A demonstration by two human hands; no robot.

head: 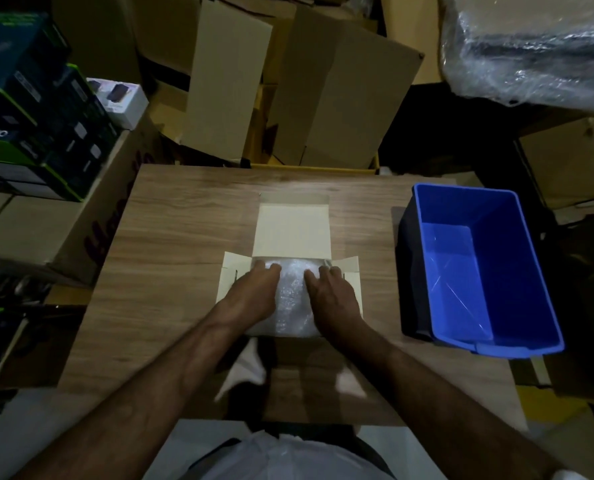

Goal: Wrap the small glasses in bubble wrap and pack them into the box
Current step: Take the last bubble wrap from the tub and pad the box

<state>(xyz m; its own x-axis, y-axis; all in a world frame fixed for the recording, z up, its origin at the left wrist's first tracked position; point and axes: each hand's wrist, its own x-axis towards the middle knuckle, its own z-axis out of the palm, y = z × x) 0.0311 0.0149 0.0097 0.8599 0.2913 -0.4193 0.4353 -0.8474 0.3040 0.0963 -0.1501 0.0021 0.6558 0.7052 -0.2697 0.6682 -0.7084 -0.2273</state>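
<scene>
While hands [254, 292] [330, 294] cover bubble wrap [290, 296], glasses hidden, box [292, 233] open

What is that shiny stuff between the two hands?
Bubble wrap in the open box, seen from the head camera; left hand and right hand press its sides.

I worked in a stockroom or warehouse: brown cardboard cartons [340, 98] crowded behind my wooden table [170, 244], boxed retail products [39, 109] were stacked at my left, and plastic-wrapped goods [538, 46] sat high at right.
</scene>
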